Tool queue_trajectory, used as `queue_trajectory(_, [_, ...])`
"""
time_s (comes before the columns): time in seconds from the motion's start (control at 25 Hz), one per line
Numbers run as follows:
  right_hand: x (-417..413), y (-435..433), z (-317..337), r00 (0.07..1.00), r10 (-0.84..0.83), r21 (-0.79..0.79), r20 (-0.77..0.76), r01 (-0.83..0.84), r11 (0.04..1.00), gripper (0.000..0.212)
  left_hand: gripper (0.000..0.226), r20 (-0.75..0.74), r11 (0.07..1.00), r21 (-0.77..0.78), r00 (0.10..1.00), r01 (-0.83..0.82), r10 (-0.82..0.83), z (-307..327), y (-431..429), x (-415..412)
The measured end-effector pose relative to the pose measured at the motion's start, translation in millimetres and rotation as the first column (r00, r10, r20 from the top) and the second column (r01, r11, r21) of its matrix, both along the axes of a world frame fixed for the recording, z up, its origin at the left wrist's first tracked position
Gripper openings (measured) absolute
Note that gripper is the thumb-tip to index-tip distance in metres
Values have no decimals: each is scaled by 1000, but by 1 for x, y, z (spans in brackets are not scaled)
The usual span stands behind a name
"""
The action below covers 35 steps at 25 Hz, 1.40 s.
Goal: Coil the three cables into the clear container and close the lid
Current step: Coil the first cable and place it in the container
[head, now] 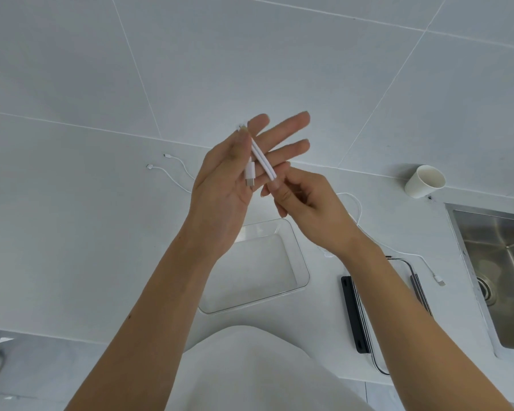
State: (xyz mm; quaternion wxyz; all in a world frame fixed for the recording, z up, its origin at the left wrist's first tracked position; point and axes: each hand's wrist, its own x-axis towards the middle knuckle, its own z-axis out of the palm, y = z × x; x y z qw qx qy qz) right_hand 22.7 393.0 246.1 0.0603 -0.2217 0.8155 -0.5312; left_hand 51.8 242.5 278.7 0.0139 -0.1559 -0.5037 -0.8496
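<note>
My left hand [229,185] is raised above the counter, palm towards me, fingers straight. A white cable [263,160] lies folded across its palm, its thumb pressing the strands, a plug [250,176] hanging at the palm. My right hand [303,203] pinches the lower end of the folded cable. The clear container [291,262] stands open below my hands, with nothing in it. Its lid [356,315], with black clips, lies to the right, partly under my right forearm. A second white cable [172,170] lies behind my left hand. A third cable [428,268] trails right of the lid.
A white paper cup [425,182] lies tipped at the back right. A steel sink [499,271] is set into the counter at the right. White wall tiles rise behind the counter. The counter's front edge runs just below the container.
</note>
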Motion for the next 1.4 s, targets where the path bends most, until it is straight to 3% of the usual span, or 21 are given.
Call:
queue_trajectory(0.24, [10,3,10,1000,14,93,25,-16,996,25,56,77,982,-134,986,-134,145,-4,-15,-10])
queue_trajectory(0.4, [15,3,20,999,44,134,-14,-42,990,22,51,164,968,-200,969,-151,186,-3,-16,-12])
queue_trajectory(0.52, [15,5,26,999,37,151,-26,-32,988,20,39,128,935,-296,962,-194,240,-1,-16,-10])
queue_trajectory(0.64, [15,9,32,1000,21,147,-22,-17,989,18,56,89,891,-410,964,-194,250,1,-14,-7])
queue_trajectory(0.72, [16,12,37,1000,26,116,-13,-24,993,16,66,72,846,-502,966,-181,249,0,-11,-6])
queue_trajectory(0.84, [17,17,43,999,39,-31,27,-38,999,15,53,89,810,-562,961,-170,263,-8,-12,-9])
queue_trajectory(0.96, [13,21,45,999,3,-75,33,0,997,16,70,139,793,-606,973,-65,186,-13,-16,-12])
queue_trajectory(1.2, [4,18,54,996,-38,-67,-83,32,997,19,67,260,791,-583,965,186,-36,-17,-9,-7])
queue_trajectory(1.4, [-9,18,56,984,-73,-40,-161,67,997,18,67,255,833,-441,936,335,-242,-14,-9,1])
